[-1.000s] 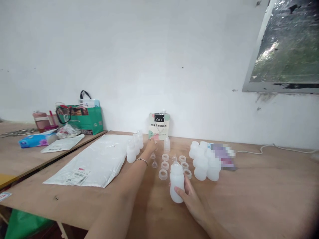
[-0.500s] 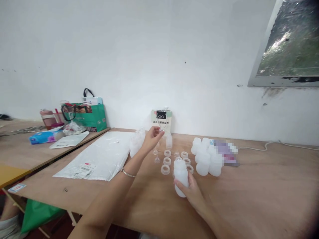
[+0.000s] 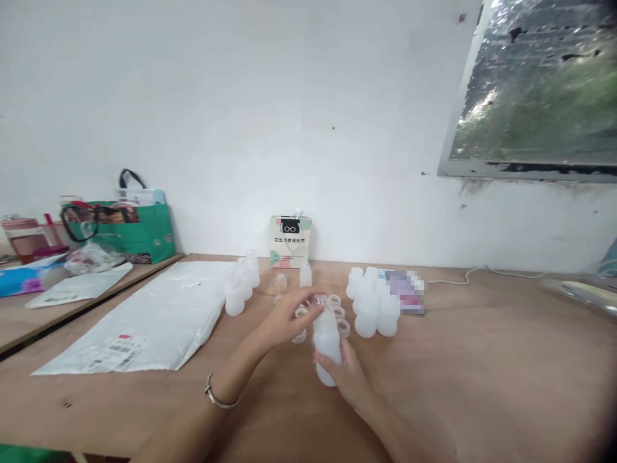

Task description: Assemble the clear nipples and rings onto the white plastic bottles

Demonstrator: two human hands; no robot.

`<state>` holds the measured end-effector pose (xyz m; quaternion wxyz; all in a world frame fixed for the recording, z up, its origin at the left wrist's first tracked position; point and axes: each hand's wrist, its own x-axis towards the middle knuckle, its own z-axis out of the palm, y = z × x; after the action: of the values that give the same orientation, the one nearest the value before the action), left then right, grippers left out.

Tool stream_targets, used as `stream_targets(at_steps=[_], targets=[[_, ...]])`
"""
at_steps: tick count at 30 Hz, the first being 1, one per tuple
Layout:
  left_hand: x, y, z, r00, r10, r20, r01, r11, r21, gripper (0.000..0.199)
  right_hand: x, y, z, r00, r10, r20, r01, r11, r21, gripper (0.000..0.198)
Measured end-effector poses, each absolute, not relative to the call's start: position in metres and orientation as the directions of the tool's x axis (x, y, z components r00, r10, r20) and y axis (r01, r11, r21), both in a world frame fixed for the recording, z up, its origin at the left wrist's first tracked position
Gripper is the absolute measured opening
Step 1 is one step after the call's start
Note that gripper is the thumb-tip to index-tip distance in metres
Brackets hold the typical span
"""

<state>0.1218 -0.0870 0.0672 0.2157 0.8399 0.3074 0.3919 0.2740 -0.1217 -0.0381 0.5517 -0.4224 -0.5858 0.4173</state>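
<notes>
My right hand [image 3: 348,374] is wrapped round a white, translucent baby bottle [image 3: 328,347], tilted slightly above the table. Over the bottle's top, the fingers of my left hand [image 3: 289,316] close on a clear domed cap [image 3: 319,300]. Whether the cap touches the bottle's neck is hard to make out. Translucent collar rings [image 3: 343,328] lie just behind the bottle, some of them hidden by my hands. Small clear nipple-shaped pieces [image 3: 281,281] lie beyond my left hand. To the right stands a cluster of open white bottles [image 3: 367,318]; to the left, several capped bottles [image 3: 234,299] form a row.
A white plastic mailer [image 3: 159,321] covers the table's left part. Against the wall stand a printed paper bag [image 3: 290,247] and one more bottle [image 3: 305,275]. A green bag [image 3: 139,235] sits on the neighbouring table. A white cable [image 3: 467,275] runs along the back right.
My left hand has come down and toward me from near the paper bag to the bottle's top with the clear cap. My right hand still grips the bottle. The view has turned right.
</notes>
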Motion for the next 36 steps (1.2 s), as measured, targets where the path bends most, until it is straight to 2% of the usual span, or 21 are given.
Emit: stream_targets(at_steps=[4, 8, 11, 16, 21, 24, 31, 36], targets=[[0.130, -0.089, 0.049, 0.514, 0.646, 0.565, 0.389, -0.762, 0.517, 0.039, 0.272, -0.124, -0.036, -0.030, 0.953, 0.301, 0.018, 0.302, -0.953, 0.044], [0.133, -0.092, 0.042, 0.550, 0.622, 0.557, 0.452, -0.783, 0.428, 0.071, 0.271, -0.125, -0.036, 0.006, 0.947, 0.322, 0.031, 0.322, -0.946, 0.040], [0.134, -0.092, 0.040, 0.534, 0.633, 0.561, 0.493, -0.772, 0.402, 0.079, 0.272, -0.126, -0.036, -0.010, 0.944, 0.329, 0.020, 0.329, -0.944, 0.040], [0.135, -0.092, 0.031, 0.472, 0.694, 0.544, 0.525, -0.717, 0.459, 0.076, 0.273, -0.125, -0.038, -0.025, 0.952, 0.304, -0.012, 0.304, -0.953, 0.032], [0.135, -0.092, 0.025, 0.471, 0.754, 0.457, 0.523, -0.656, 0.544, 0.077, 0.274, -0.125, -0.040, -0.051, 0.949, 0.312, 0.019, 0.313, -0.949, 0.029], [0.136, -0.093, 0.026, 0.472, 0.756, 0.454, 0.510, -0.654, 0.559, 0.078, 0.274, -0.125, -0.039, -0.036, 0.945, 0.325, 0.043, 0.326, -0.944, 0.030], [0.136, -0.101, 0.031, 0.500, 0.699, 0.511, 0.423, -0.712, 0.561, 0.085, 0.273, -0.120, -0.039, 0.074, 0.904, 0.421, 0.085, 0.415, -0.906, 0.057], [0.139, -0.103, 0.017, 0.425, 0.704, 0.569, 0.359, -0.708, 0.608, 0.088, 0.273, -0.119, -0.040, 0.074, 0.900, 0.429, 0.099, 0.421, -0.902, 0.059]])
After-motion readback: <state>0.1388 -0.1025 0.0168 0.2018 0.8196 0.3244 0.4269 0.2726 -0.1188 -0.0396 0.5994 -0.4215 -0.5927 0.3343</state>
